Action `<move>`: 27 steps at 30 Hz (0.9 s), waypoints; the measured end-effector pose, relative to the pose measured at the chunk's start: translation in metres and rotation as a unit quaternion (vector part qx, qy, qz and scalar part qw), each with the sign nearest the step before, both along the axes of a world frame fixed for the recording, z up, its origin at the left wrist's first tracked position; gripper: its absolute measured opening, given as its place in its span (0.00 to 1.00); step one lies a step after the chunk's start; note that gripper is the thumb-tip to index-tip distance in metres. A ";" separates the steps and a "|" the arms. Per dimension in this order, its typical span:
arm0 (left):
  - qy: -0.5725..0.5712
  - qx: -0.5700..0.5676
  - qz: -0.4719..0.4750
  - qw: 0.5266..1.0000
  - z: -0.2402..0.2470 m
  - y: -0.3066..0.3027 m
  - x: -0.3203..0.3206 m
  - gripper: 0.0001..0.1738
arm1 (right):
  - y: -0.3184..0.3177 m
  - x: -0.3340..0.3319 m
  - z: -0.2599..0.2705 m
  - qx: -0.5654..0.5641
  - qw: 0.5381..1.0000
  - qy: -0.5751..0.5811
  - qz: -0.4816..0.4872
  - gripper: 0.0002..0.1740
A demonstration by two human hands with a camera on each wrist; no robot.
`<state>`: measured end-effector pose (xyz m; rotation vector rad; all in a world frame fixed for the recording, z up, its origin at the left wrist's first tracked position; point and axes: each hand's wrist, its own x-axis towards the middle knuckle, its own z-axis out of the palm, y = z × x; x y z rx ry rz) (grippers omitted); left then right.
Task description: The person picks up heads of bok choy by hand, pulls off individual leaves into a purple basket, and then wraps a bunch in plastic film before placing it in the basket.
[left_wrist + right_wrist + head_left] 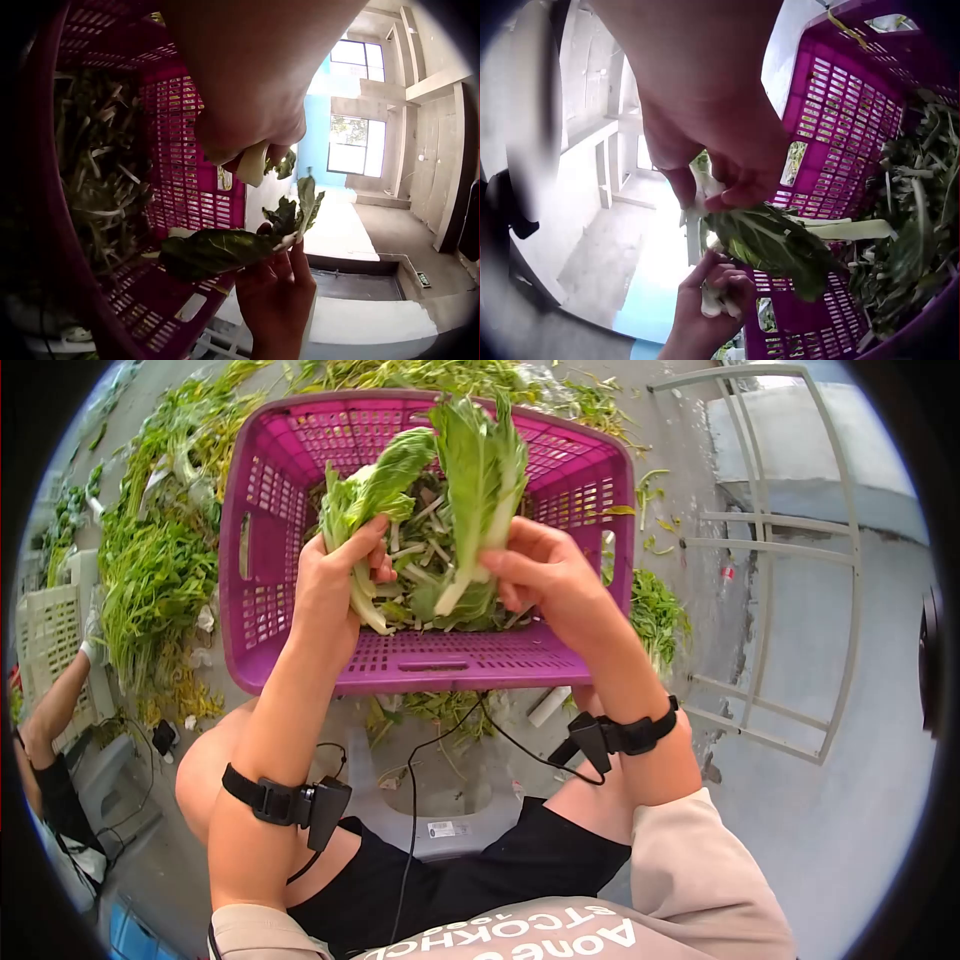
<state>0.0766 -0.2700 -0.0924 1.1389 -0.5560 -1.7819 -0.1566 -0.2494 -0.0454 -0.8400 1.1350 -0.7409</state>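
A bunch of leafy greens (395,475) with pale stalks is gripped in my left hand (335,575), on the left above a purple plastic crate (245,630). Its white stalk end (253,165) pokes out of the fist in the left wrist view. My right hand (560,575) pinches another leafy green, a broad leaf (470,470) with a thick white rib, beside the first. In the right wrist view this leaf (769,244) hangs from the fingers toward the crate. Cut leaves and stalk pieces (425,550) cover the crate's floor.
Heaps of greens (160,570) lie on the floor left of the crate and behind it. A metal frame (765,545) stands at the right. At the far left, another person's arm (60,705) is beside a pale crate (50,625). Black cables (413,790) hang between my forearms.
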 end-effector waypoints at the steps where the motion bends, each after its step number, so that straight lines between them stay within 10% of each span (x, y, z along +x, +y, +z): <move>1: 0.024 0.016 0.007 1.000 0.003 0.002 -0.003 0.11 | 0.003 0.000 -0.007 0.007 1.000 -0.011 -0.007 0.13; 27: 0.045 -0.004 -0.084 0.995 0.011 0.005 -0.019 0.19 | -0.001 0.019 -0.010 0.034 0.999 -0.014 -0.027 0.14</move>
